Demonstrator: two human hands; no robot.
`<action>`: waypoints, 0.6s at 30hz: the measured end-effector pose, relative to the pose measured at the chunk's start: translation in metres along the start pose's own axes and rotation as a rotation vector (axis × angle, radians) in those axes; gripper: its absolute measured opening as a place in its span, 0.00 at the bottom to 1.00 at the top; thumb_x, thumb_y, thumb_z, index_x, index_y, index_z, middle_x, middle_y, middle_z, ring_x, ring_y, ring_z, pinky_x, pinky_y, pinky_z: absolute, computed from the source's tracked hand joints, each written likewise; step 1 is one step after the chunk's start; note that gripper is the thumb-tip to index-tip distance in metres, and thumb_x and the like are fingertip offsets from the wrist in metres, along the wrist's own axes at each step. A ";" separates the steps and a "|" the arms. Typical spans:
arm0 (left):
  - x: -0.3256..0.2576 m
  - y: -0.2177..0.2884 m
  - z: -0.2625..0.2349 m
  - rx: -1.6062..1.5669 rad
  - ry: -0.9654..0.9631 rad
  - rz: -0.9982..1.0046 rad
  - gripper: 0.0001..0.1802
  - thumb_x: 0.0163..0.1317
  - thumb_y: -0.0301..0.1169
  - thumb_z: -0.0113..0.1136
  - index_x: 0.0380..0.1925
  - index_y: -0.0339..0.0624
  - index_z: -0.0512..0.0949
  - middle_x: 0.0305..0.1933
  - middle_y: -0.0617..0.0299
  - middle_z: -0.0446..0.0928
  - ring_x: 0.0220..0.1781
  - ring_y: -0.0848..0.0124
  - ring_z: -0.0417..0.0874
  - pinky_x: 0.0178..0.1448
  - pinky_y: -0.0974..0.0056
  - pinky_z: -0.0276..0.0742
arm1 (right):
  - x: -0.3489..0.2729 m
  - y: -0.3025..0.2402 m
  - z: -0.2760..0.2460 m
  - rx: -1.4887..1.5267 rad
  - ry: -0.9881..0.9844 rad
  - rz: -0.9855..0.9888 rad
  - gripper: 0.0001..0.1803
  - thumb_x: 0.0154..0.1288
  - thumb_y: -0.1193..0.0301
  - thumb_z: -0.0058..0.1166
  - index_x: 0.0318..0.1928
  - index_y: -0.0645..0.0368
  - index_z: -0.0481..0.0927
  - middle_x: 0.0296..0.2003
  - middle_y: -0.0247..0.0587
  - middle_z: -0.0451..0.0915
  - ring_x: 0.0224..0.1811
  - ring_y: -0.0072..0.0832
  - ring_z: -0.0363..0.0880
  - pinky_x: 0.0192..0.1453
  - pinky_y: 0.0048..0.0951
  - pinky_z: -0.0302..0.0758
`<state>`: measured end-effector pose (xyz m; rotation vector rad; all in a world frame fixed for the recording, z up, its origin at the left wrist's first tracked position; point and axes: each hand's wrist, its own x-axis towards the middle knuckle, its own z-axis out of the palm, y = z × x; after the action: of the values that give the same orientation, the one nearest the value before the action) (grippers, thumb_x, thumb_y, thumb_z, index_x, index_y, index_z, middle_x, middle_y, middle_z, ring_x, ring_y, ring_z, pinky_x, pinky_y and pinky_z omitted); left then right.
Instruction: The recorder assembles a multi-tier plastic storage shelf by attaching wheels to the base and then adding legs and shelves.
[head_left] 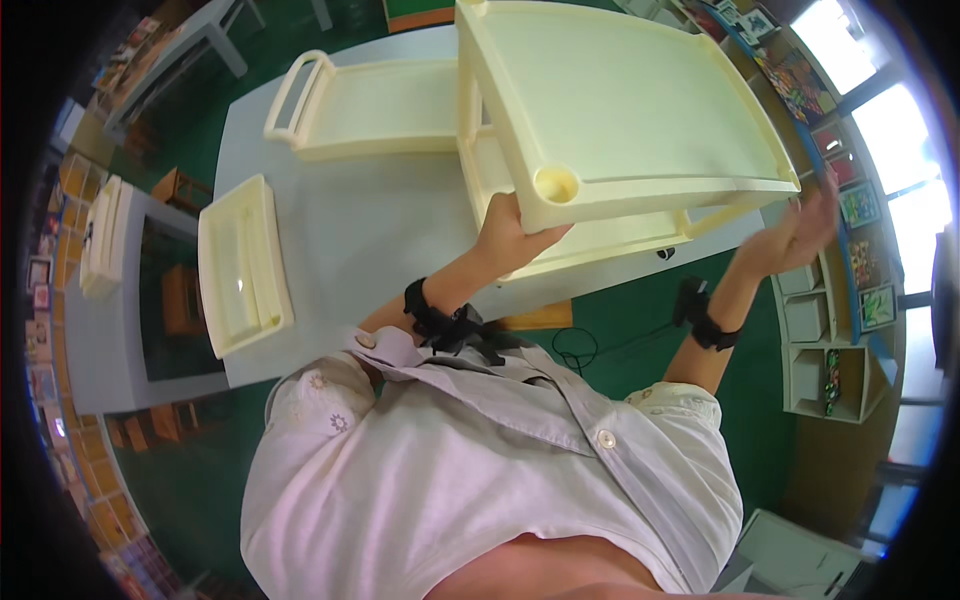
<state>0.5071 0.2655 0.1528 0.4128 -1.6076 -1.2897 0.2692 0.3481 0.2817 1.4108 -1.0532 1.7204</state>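
A cream plastic tiered cart [630, 100] stands on the grey table, its broad top shelf facing me with a round recess at the near left corner. My left hand [515, 238] is closed around the corner post just below that recess. Beside the near right corner is my right hand [800, 230], its fingers stretched out and a little blurred. Whether it touches the cart's edge there I cannot tell. Left of the cart lies a cream tray section with a loop handle [375, 105]. A smaller cream rectangular tray [243, 265] rests near the table's left edge.
The grey table [360, 220] spans the middle. Another grey table [95, 340] with cream parts on it stands at left. White cubby shelves [825, 375] are on the right, below a windowed wall. A black cable [575, 350] loops over the green floor.
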 end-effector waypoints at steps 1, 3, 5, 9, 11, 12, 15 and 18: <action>-0.001 0.000 -0.005 0.023 0.026 0.013 0.10 0.47 0.27 0.62 0.30 0.34 0.76 0.24 0.60 0.78 0.26 0.74 0.77 0.31 0.70 0.72 | -0.014 -0.026 0.022 0.105 -0.304 0.196 0.21 0.54 0.77 0.44 0.51 0.69 0.67 0.52 0.50 0.68 0.55 0.34 0.66 0.61 0.36 0.57; 0.002 0.001 -0.006 0.013 0.038 0.060 0.11 0.46 0.27 0.63 0.31 0.35 0.76 0.25 0.59 0.78 0.27 0.73 0.78 0.32 0.69 0.72 | -0.003 -0.083 0.073 0.155 -1.009 0.026 0.20 0.59 0.67 0.43 0.52 0.56 0.70 0.53 0.41 0.68 0.57 0.40 0.63 0.62 0.39 0.55; 0.004 0.003 -0.004 0.058 0.081 0.036 0.12 0.45 0.28 0.63 0.30 0.35 0.76 0.25 0.58 0.78 0.28 0.72 0.78 0.33 0.68 0.73 | -0.018 -0.107 0.106 -0.078 -1.146 -0.187 0.20 0.58 0.63 0.42 0.51 0.51 0.71 0.54 0.36 0.68 0.53 0.33 0.69 0.57 0.39 0.63; 0.001 0.014 -0.017 0.082 0.145 -0.017 0.12 0.42 0.28 0.64 0.28 0.34 0.77 0.28 0.54 0.79 0.30 0.68 0.80 0.34 0.65 0.74 | -0.031 -0.119 0.119 -0.117 -1.259 -0.050 0.24 0.55 0.69 0.40 0.55 0.45 0.67 0.56 0.31 0.66 0.35 0.37 0.77 0.37 0.31 0.75; -0.009 0.016 -0.015 0.107 0.141 -0.023 0.13 0.42 0.28 0.64 0.30 0.35 0.76 0.31 0.53 0.79 0.34 0.65 0.80 0.36 0.64 0.74 | -0.032 -0.127 0.114 -0.160 -1.280 -0.037 0.22 0.55 0.68 0.43 0.54 0.46 0.69 0.55 0.29 0.68 0.35 0.34 0.78 0.35 0.30 0.75; -0.007 0.016 -0.012 0.076 0.141 0.019 0.15 0.42 0.28 0.64 0.32 0.35 0.76 0.33 0.52 0.78 0.36 0.64 0.80 0.38 0.64 0.73 | -0.031 -0.130 0.113 -0.228 -1.275 -0.012 0.21 0.55 0.66 0.45 0.52 0.46 0.70 0.54 0.27 0.69 0.34 0.31 0.78 0.34 0.29 0.75; -0.010 0.005 -0.012 0.133 0.062 0.062 0.26 0.43 0.34 0.64 0.43 0.36 0.70 0.39 0.49 0.76 0.43 0.60 0.77 0.46 0.59 0.71 | -0.041 -0.125 0.112 -0.190 -1.169 -0.057 0.24 0.52 0.68 0.47 0.54 0.45 0.69 0.53 0.26 0.70 0.34 0.30 0.78 0.34 0.28 0.75; -0.028 0.010 -0.066 0.277 -0.085 0.055 0.26 0.46 0.35 0.62 0.45 0.37 0.69 0.42 0.51 0.75 0.47 0.60 0.75 0.52 0.60 0.68 | -0.047 -0.122 0.106 -0.177 -1.071 -0.065 0.22 0.54 0.68 0.46 0.52 0.46 0.71 0.45 0.29 0.77 0.31 0.29 0.79 0.33 0.27 0.74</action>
<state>0.5786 0.2551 0.1441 0.4851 -1.8648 -1.0581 0.4317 0.3084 0.2665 2.2541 -1.5953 0.7036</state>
